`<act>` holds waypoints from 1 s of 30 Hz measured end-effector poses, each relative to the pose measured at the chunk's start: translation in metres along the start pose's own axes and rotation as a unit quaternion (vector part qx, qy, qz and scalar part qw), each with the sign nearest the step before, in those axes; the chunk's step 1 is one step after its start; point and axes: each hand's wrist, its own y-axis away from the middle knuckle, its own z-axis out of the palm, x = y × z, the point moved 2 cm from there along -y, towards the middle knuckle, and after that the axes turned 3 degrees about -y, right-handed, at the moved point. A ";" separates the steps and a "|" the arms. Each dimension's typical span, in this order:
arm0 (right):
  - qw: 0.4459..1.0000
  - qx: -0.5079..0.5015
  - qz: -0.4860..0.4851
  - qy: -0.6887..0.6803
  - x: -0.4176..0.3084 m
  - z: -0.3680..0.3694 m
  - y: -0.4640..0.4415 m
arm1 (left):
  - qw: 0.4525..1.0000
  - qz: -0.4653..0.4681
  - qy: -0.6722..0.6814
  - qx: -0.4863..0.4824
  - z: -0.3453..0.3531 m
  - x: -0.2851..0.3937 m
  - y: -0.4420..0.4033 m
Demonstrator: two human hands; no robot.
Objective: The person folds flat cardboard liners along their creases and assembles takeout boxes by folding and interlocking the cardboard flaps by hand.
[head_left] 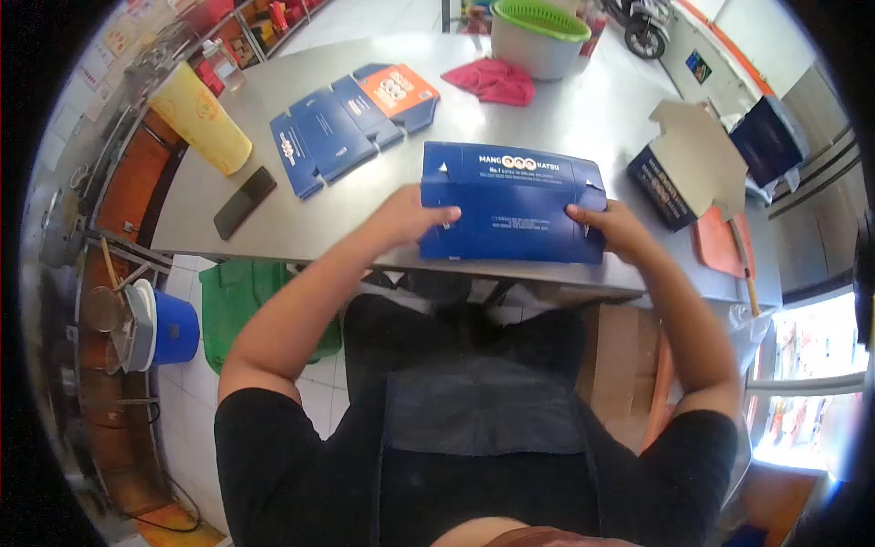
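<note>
A blue cardboard box piece (510, 205) with white print is held at the front edge of the metal table (365, 64). My left hand (415, 217) grips its left end, thumb on the front face and fingers hidden behind. At the right end my right hand (612, 226) holds it the same way, thumb in front. Flat blue and orange box blanks (351, 123) lie to the upper left of it. To the right stands an open blue box (674, 182) with its pale inner flaps up.
Left on the table are a phone (245, 202) and a yellow cup (200, 118). A pink cloth (490, 82) and a basin (538, 46) with a green basket sit at the back. At the right, a knife (746, 264) lies on an orange board (720, 242).
</note>
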 end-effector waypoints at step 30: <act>0.931 0.140 -0.324 -0.095 0.036 0.036 0.068 | 0.949 0.018 0.296 0.103 -0.036 0.004 0.028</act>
